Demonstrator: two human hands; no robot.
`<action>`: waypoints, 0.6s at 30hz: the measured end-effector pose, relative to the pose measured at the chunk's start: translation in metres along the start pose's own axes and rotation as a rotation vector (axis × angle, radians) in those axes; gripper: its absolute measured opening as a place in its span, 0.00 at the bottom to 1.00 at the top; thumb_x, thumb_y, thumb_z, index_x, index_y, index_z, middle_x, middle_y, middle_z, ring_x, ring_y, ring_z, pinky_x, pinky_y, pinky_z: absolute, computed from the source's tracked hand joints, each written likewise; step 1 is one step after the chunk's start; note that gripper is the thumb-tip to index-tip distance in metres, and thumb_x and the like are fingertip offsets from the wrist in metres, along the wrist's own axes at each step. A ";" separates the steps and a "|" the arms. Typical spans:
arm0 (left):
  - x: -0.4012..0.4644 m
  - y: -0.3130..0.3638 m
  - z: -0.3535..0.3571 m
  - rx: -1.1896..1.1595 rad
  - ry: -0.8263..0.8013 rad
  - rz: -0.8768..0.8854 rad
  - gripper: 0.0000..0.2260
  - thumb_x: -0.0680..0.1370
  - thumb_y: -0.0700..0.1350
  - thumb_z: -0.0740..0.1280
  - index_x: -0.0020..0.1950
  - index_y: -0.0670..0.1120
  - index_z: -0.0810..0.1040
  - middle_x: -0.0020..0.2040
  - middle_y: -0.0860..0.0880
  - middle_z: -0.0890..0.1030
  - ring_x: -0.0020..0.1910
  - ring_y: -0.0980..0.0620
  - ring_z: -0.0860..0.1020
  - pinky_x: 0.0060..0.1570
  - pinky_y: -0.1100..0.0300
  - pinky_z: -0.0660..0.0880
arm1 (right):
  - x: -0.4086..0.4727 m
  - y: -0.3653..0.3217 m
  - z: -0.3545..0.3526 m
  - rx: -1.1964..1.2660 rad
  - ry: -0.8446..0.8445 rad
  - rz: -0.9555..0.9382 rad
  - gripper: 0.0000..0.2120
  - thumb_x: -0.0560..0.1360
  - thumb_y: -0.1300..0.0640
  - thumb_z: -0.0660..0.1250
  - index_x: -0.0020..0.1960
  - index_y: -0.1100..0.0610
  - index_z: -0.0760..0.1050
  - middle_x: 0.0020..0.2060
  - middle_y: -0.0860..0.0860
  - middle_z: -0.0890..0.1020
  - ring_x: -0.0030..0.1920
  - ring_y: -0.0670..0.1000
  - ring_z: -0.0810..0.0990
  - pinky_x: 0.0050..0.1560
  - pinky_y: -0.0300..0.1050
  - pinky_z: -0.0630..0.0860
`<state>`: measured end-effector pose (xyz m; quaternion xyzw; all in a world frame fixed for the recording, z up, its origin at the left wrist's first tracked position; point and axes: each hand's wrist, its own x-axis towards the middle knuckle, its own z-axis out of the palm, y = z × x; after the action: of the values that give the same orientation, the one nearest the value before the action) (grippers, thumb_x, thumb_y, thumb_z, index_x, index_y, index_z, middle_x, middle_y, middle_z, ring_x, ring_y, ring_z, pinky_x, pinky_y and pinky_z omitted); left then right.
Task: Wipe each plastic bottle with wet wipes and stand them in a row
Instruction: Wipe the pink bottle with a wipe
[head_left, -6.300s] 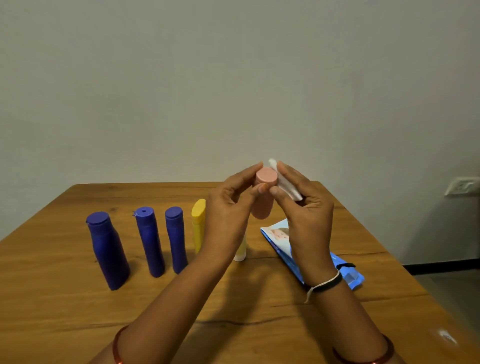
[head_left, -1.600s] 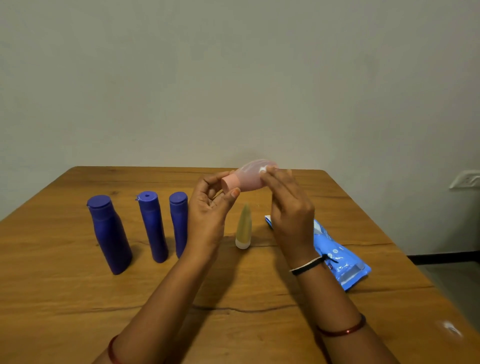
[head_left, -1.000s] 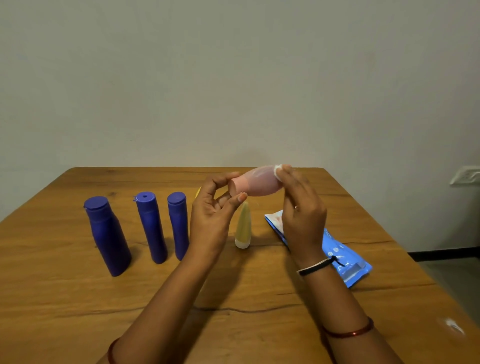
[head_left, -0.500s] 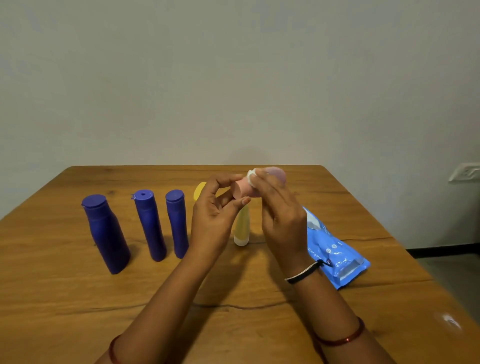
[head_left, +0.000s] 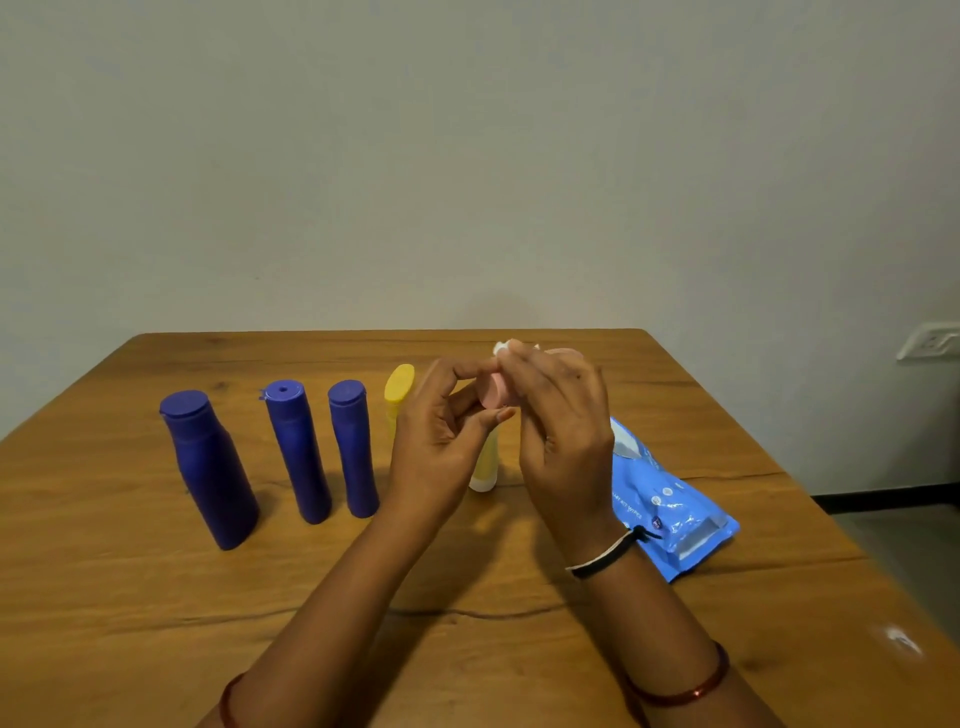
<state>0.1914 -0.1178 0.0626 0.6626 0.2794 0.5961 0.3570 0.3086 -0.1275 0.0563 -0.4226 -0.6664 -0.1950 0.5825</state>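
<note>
Wooden table (head_left: 467, 597), plain wall behind. Nearest: both forearms reaching in over table. Left hand (head_left: 441, 441) pinching cap end of pink bottle (head_left: 491, 397), held in air above table. Right hand (head_left: 563, 431) curled over bottle, pressing white wipe (head_left: 503, 347) against it. Right of hands: blue wipes pack (head_left: 675, 509) lying flat. Behind hands: small pale bottle (head_left: 485, 462), yellow bottle (head_left: 399, 387). Left: three blue bottles (head_left: 298, 452) upright in row.
</note>
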 end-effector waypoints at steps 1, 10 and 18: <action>0.000 0.000 0.000 0.004 0.005 0.018 0.19 0.74 0.32 0.69 0.55 0.54 0.74 0.55 0.46 0.78 0.56 0.53 0.80 0.51 0.65 0.77 | 0.000 0.000 0.000 0.001 0.002 0.001 0.18 0.74 0.70 0.57 0.59 0.65 0.78 0.56 0.55 0.80 0.55 0.55 0.76 0.61 0.40 0.67; -0.002 0.001 0.003 0.029 0.014 0.057 0.20 0.73 0.30 0.69 0.55 0.54 0.75 0.55 0.55 0.77 0.58 0.60 0.77 0.52 0.69 0.75 | 0.001 0.049 -0.012 -0.131 0.098 0.275 0.13 0.76 0.70 0.62 0.57 0.60 0.79 0.52 0.52 0.82 0.53 0.52 0.75 0.54 0.40 0.73; -0.002 0.000 0.003 -0.148 0.069 -0.021 0.17 0.72 0.29 0.69 0.54 0.47 0.75 0.54 0.46 0.79 0.55 0.51 0.81 0.50 0.63 0.78 | -0.006 0.002 0.002 0.007 0.062 0.007 0.16 0.73 0.73 0.60 0.58 0.67 0.78 0.55 0.58 0.80 0.54 0.54 0.76 0.60 0.43 0.70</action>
<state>0.1944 -0.1198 0.0614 0.6105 0.2535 0.6340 0.4013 0.3088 -0.1274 0.0496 -0.4166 -0.6472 -0.2038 0.6050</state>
